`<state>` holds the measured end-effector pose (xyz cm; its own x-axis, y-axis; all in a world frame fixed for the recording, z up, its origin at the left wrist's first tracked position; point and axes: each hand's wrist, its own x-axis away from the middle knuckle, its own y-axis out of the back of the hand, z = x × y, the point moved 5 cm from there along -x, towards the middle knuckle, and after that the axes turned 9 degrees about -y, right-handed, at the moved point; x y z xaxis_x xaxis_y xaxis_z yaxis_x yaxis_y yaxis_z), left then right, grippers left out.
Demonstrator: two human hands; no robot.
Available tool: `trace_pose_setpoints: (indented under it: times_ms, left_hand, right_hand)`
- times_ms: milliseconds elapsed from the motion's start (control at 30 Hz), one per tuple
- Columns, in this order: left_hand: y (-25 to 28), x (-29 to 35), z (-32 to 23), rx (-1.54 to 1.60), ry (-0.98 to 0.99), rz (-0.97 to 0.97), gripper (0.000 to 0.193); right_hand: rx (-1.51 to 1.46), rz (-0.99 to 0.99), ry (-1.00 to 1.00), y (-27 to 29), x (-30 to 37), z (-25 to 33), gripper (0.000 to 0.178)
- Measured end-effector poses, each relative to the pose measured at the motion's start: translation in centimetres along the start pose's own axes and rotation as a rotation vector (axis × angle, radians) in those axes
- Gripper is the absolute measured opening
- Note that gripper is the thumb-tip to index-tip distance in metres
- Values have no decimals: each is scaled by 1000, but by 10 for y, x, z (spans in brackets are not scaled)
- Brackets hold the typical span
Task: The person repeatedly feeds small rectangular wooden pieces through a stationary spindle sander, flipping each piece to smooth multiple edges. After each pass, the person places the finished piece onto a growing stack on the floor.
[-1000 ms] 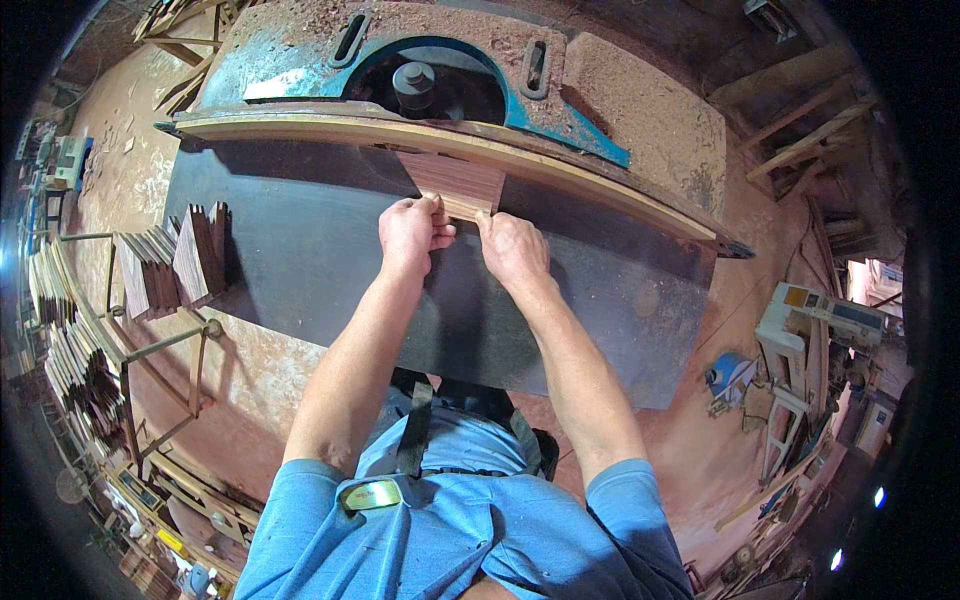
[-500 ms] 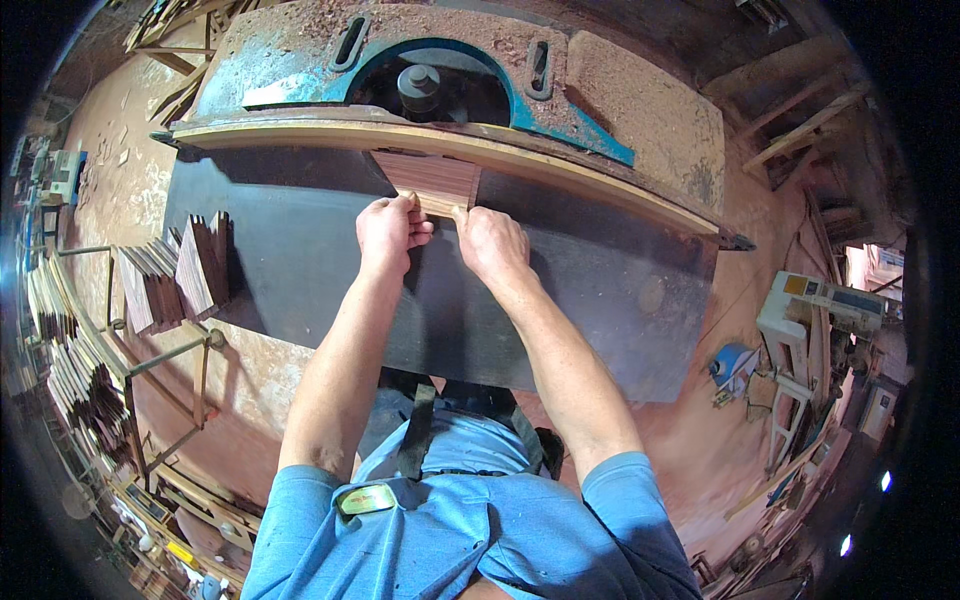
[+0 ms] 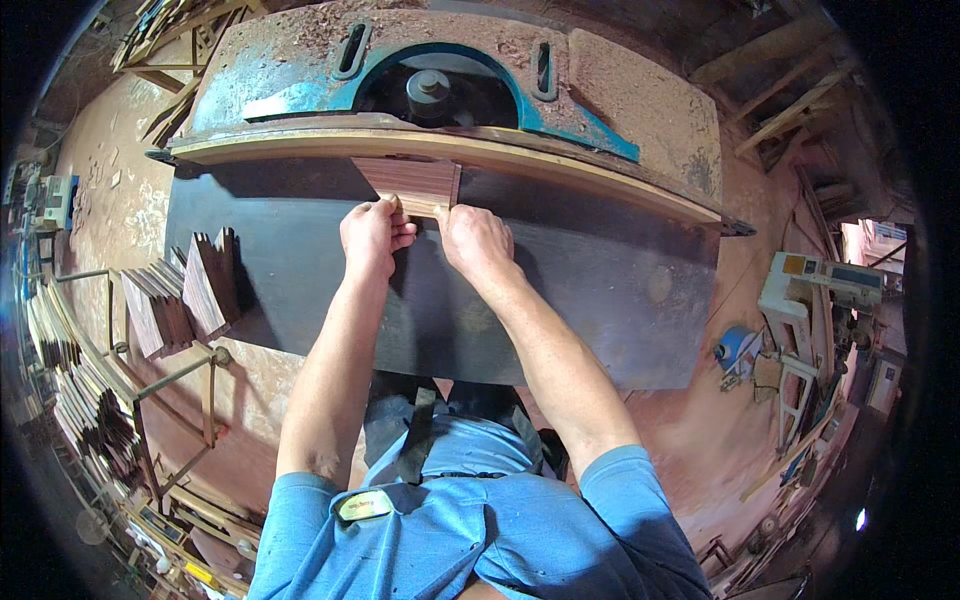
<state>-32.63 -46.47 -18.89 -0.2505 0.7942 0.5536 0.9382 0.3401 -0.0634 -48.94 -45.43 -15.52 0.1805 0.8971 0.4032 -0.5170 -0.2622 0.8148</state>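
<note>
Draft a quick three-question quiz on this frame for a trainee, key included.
1. Multiple choice: Which edge of the striped wooden board is in the grip of the left hand and right hand? A) far from the person; B) near the person; C) neither.
2. True or false: Upright wood pieces stand to the left of both hands.
3. Fill in: The curved machine frame is coloured ____.

Key: 1 B; 2 true; 3 teal.

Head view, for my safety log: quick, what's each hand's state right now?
Left hand: closed, holding the wooden board near its closer left corner.
Right hand: closed, holding the same board near its closer right corner.
</note>
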Motion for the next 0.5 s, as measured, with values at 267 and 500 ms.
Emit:
trace_pose_setpoints:
  times_ms: [267,500]
  left_hand:
    - [21,-9,-11,24,-17,12,14]
    - [68,-36,-28,-42,-30,32,14]
  right_hand:
    - [-12,-1,8,-8,1,24,47]
    - [-53,-6,55,-34,-1,65,45]
